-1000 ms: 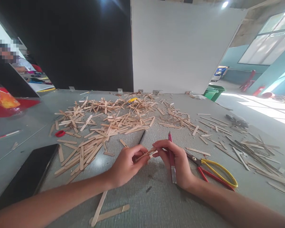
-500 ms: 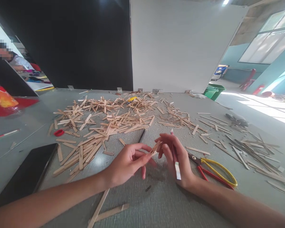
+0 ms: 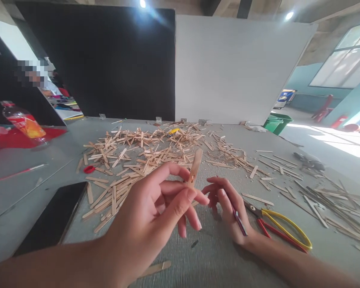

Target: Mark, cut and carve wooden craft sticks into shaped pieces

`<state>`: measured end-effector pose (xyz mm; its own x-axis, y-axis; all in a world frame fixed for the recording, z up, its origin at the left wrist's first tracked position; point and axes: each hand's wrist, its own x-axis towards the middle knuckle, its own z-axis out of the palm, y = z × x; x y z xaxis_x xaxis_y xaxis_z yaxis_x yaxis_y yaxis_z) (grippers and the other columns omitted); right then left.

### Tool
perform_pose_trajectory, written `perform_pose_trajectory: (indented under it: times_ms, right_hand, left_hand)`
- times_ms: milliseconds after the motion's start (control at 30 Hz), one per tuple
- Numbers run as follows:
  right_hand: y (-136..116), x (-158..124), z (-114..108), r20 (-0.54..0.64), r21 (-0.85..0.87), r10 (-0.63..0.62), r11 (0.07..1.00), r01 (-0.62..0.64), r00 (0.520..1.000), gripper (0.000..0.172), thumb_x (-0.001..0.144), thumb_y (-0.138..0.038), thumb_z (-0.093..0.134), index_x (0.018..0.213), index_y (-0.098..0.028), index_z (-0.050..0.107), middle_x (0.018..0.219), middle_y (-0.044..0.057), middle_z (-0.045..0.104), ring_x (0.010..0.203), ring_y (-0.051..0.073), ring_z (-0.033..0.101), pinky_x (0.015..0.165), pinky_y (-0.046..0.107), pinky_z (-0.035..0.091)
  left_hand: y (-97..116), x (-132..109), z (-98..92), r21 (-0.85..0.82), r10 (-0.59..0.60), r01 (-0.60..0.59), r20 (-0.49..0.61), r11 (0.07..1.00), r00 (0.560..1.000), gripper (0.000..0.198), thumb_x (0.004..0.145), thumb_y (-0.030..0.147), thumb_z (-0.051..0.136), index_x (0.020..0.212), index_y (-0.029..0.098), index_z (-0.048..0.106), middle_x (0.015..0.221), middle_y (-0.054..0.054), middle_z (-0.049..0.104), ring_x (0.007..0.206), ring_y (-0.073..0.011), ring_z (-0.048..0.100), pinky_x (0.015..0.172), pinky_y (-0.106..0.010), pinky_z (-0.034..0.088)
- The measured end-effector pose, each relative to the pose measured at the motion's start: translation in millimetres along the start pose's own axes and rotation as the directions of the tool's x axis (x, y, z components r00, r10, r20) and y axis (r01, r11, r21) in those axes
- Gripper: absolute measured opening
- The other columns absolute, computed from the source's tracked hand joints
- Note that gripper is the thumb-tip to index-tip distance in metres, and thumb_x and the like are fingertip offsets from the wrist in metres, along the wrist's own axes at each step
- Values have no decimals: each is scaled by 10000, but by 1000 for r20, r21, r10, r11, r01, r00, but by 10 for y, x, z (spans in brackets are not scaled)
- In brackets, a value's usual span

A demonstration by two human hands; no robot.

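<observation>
Raised toward the camera, my left hand (image 3: 165,208) pinches a wooden craft stick (image 3: 195,166) between thumb and fingers. The stick stands nearly upright, with a small rough-edged hole low on its visible part. To its right, my right hand (image 3: 228,204) is closed around a thin, dark, pen-like tool (image 3: 239,222). The tool's rear end shows by the wrist; its front end is hidden behind the fingers. Pliers (image 3: 276,224) with yellow and red handles lie just right of that hand. Beneath the left forearm, another craft stick (image 3: 156,269) rests on the table.
A heap of craft sticks (image 3: 144,156) spreads across the table. A black phone (image 3: 54,216) and a drink bottle (image 3: 24,124) are at left, near a red ring (image 3: 89,169). Thin strips (image 3: 333,200) lie at right. Black and white panels (image 3: 222,68) stand behind.
My left hand has come up closer to the camera and turned the craft stick upright. The right hand has turned the tool so its rear end looks narrower. The view has tilted up.
</observation>
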<state>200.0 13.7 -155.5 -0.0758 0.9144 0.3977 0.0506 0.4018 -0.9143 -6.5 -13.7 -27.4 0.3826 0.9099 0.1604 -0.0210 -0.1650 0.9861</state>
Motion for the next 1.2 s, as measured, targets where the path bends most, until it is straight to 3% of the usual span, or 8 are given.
perform_pose_trajectory:
  times_ms: [100, 200, 367, 467, 600, 700, 867, 1200]
  right_hand:
    - [18, -2, 24, -57, 73, -37, 996, 41, 998, 309, 1102, -523, 359, 1309, -310, 443, 910, -13, 629, 573, 122, 519, 499, 257, 438]
    - [-88, 40, -9, -97, -33, -128, 992, 125, 987, 329, 1104, -501, 375, 1070, -255, 590, 725, -42, 555, 534, 109, 474, 499, 247, 419]
    - [-640, 42, -151, -69, -216, -279, 941, 259, 958, 315, 1095, -382, 465, 1068, -266, 756, 714, -8, 682, 539, 109, 593, 506, 239, 489]
    - [-1007, -49, -156, -44, -335, -351, 887, 318, 935, 99, 976, -282, 678, 1028, -285, 762, 676, -23, 709, 535, 123, 661, 456, 213, 486]
    - [-1291, -161, -34, -63, -429, -380, 845, 319, 923, 156, 903, -178, 671, 1005, -275, 740, 632, -43, 711, 483, 114, 671, 430, 190, 509]
    - [-1345, -189, 41, 8, -461, -397, 813, 355, 918, 192, 886, -138, 664, 1026, -245, 742, 646, -40, 707, 460, 92, 644, 447, 175, 520]
    - [-1315, -193, 39, 122, -493, -435, 753, 435, 892, 173, 892, -83, 644, 972, -225, 702, 717, -30, 732, 486, 72, 626, 443, 169, 490]
    - [-1247, -149, -12, 257, -576, -475, 624, 528, 842, 176, 959, -76, 569, 1051, -203, 649, 786, -15, 754, 552, 70, 692, 466, 169, 485]
  left_hand:
    - [-20, -33, 8, 0, 38, -38, -24, 999, 999, 198, 1037, 363, 625, 1163, 216, 586, 926, -42, 794, 633, -112, 726, 526, -157, 560]
    - [-56, -47, 3, -5, 73, -73, -3, 997, 997, 208, 1048, 338, 606, 1213, 211, 604, 933, -49, 796, 624, -110, 728, 521, -152, 567]
    - [-87, -70, 4, 13, 99, -99, 10, 995, 995, 208, 1057, 326, 583, 1243, 234, 597, 928, -37, 795, 614, -112, 727, 512, -154, 575]
    - [-108, -74, 22, 39, 97, -97, 9, 994, 995, 200, 1056, 328, 578, 1235, 240, 596, 943, -33, 790, 637, -110, 726, 530, -157, 573]
    - [-163, -64, 34, 98, 85, -85, 4, 992, 996, 179, 1051, 343, 589, 1201, 248, 602, 929, -17, 782, 666, -109, 721, 564, -162, 570]
    - [-194, -73, 28, 166, 22, -28, 38, 986, 999, 198, 1061, 401, 562, 1201, 261, 568, 808, 7, 760, 607, -110, 694, 504, -151, 519]
    - [-157, -116, 36, 186, -77, 56, 108, 981, 991, 227, 1069, 464, 507, 1151, 253, 514, 856, 1, 747, 442, -59, 596, 446, -158, 451]
    - [-228, -106, 58, 312, 43, -80, 125, 947, 991, 248, 1061, 338, 484, 1292, 268, 541, 717, 58, 662, 513, -85, 603, 506, -167, 492]
